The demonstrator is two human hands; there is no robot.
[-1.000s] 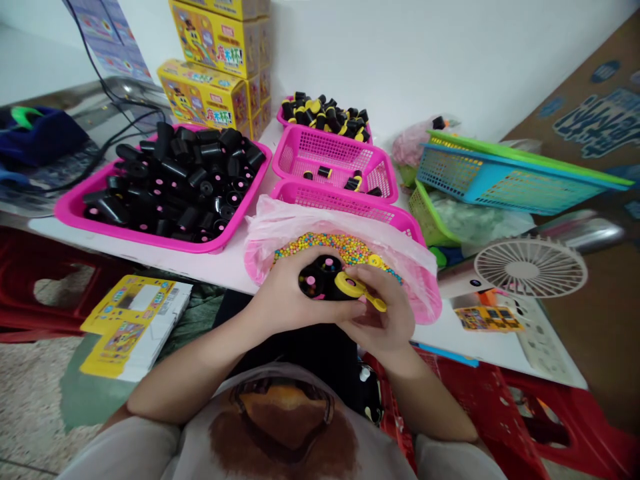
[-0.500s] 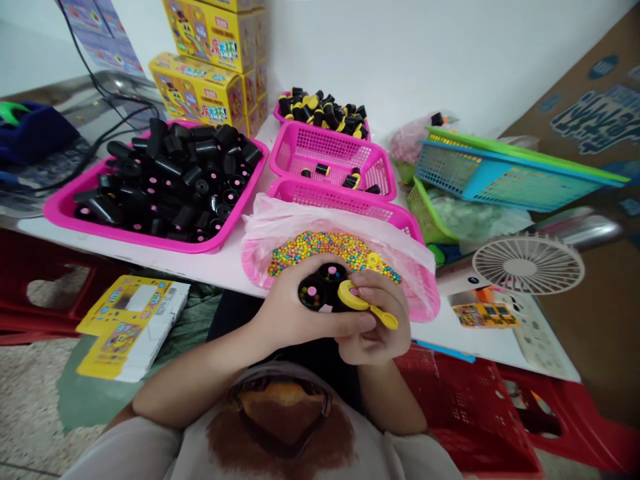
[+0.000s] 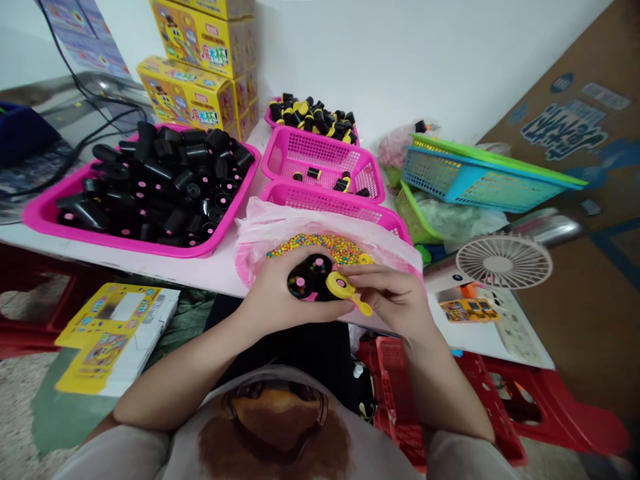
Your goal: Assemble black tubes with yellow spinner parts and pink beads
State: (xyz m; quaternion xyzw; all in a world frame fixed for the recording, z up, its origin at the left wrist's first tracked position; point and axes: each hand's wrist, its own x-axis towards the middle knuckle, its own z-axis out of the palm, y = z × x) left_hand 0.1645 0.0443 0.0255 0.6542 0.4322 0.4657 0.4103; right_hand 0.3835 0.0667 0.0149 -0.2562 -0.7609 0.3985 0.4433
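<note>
My left hand (image 3: pixel 280 297) is closed round a bunch of black cylinders (image 3: pixel 307 279) with pink centres, held upright just below a pink basket lined with a plastic bag (image 3: pixel 260 230) that holds small coloured beads (image 3: pixel 330 244). My right hand (image 3: pixel 395 297) pinches a small yellow spoon-like cap (image 3: pixel 345 288) against the rightmost cylinder. Both hands meet over the table's front edge.
A large pink tray (image 3: pixel 45 210) of black cylinders sits at the left. Behind are two more pink baskets (image 3: pixel 325 150), yellow boxes (image 3: pixel 190 93), blue and green baskets (image 3: pixel 475 180) and a small white fan (image 3: pixel 503 260) at the right. Red crates (image 3: pixel 500 413) stand below.
My right hand has shifted round to the right side of the cylinders, still holding the yellow piece. The camera has turned slightly rightwards.
</note>
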